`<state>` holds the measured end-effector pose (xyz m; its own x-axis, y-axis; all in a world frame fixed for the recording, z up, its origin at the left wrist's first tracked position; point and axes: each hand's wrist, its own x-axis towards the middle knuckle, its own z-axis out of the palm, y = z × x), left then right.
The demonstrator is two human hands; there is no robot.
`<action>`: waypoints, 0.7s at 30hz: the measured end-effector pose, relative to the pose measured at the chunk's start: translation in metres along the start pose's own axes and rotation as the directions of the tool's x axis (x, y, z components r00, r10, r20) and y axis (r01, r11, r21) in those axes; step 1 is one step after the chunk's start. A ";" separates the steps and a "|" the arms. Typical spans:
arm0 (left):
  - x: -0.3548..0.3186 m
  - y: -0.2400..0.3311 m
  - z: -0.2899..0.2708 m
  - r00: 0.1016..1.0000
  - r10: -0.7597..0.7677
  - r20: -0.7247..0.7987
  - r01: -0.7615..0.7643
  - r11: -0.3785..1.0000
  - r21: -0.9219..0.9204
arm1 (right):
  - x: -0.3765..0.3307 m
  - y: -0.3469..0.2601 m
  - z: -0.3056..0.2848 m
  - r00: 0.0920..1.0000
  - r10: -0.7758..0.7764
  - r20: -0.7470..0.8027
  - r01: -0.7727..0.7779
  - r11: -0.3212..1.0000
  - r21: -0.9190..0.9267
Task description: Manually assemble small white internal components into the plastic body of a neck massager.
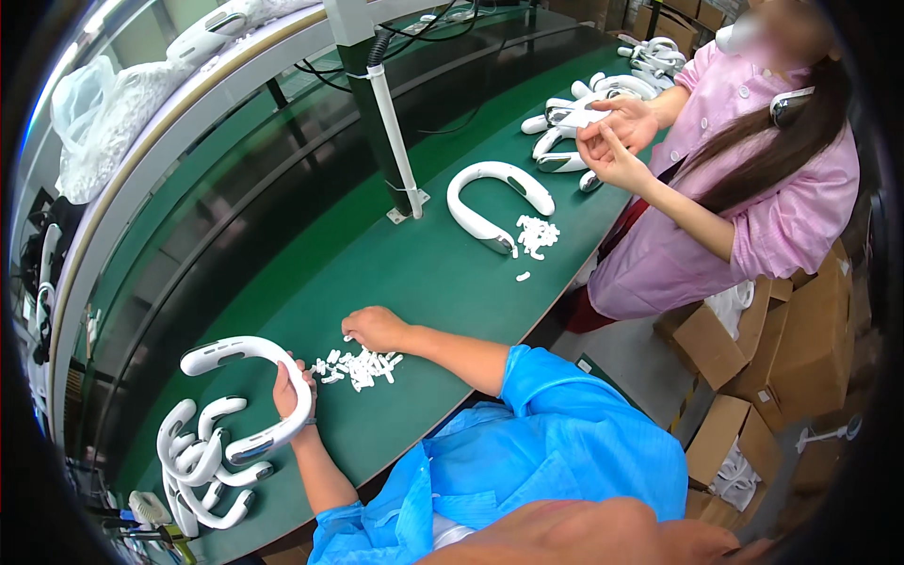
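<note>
white plastic fills my view: my left hand [290,394] is wrapped around the curved middle of a u-shaped neckband piece [254,386], fingers closed on it, holding it tilted just above the green mat [443,282]. the open ends of the band point toward nine o'clock. my right hand [375,329] is up at one o'clock from the left, resting fingertips-down on the mat, pinching at the edge of a small heap of little white parts [358,365]; whether a part is actually between the fingers i cannot tell, they are curled narrow and hide it. the heap sits right between my two hands, just beside the band. at seven o'clock from my left hand lies a stack of more white neckbands [202,461], tangled together near the mat's edge. further up the mat, at one o'clock, another single neckband [494,202] lies flat with its own scatter of small white parts [537,235] touching it. beyond that, a co-worker in a pink coat [753,188] has both hands raised over another pile of bands. a white post [395,141] stands on the mat at twelve o'clock. cardboard boxes [753,377] sit on the floor at three o'clock.
</note>
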<state>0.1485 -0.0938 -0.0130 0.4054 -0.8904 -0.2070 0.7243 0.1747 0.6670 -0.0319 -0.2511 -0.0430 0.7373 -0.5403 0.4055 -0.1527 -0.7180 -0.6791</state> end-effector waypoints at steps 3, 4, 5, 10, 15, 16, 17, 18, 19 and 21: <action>0.005 0.004 -0.010 0.994 -0.084 0.069 0.089 0.993 -0.078 | 0.002 -0.001 -0.004 1.000 -0.002 0.021 0.002 1.000 0.009; 0.005 0.003 -0.010 0.993 -0.106 0.059 0.111 0.990 -0.084 | 0.002 -0.001 -0.004 1.000 -0.009 0.023 0.009 1.000 0.016; 0.003 0.002 -0.010 0.991 -0.118 0.066 0.122 0.991 -0.061 | 0.001 0.000 -0.004 0.999 0.001 0.044 -0.001 1.000 0.008; 0.000 -0.003 -0.002 0.992 -0.123 0.039 0.124 0.992 -0.011 | 0.004 -0.002 -0.010 0.991 0.028 0.131 -0.026 1.000 -0.017; -0.001 -0.005 0.002 0.978 -0.191 0.084 0.192 0.981 -0.010 | 0.006 -0.001 -0.010 0.991 0.024 0.135 -0.023 1.000 -0.004; -0.001 -0.005 0.002 0.973 -0.212 0.090 0.214 0.977 -0.015 | 0.007 0.002 -0.009 0.992 0.016 0.123 -0.016 1.000 -0.001; -0.001 -0.007 -0.001 0.967 -0.221 0.125 0.224 0.975 -0.012 | 0.006 0.003 -0.008 0.994 0.008 0.111 -0.008 1.000 0.002; -0.001 -0.007 -0.002 0.969 -0.216 0.123 0.219 0.976 -0.013 | 0.007 0.002 -0.008 0.993 0.003 0.114 -0.003 1.000 0.004; -0.001 -0.007 -0.001 0.971 -0.211 0.115 0.211 0.977 0.012 | 0.007 0.002 -0.009 0.992 0.012 0.122 -0.012 1.000 -0.001; -0.002 -0.009 0.003 0.974 -0.204 0.100 0.202 0.979 0.032 | 0.008 0.001 -0.009 0.992 0.018 0.128 -0.018 1.000 -0.006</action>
<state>0.1394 -0.0947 -0.0161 0.1907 -0.9449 -0.2661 0.7732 -0.0224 0.6338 -0.0324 -0.2599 -0.0344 0.8123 -0.4929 0.3116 -0.1698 -0.7112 -0.6822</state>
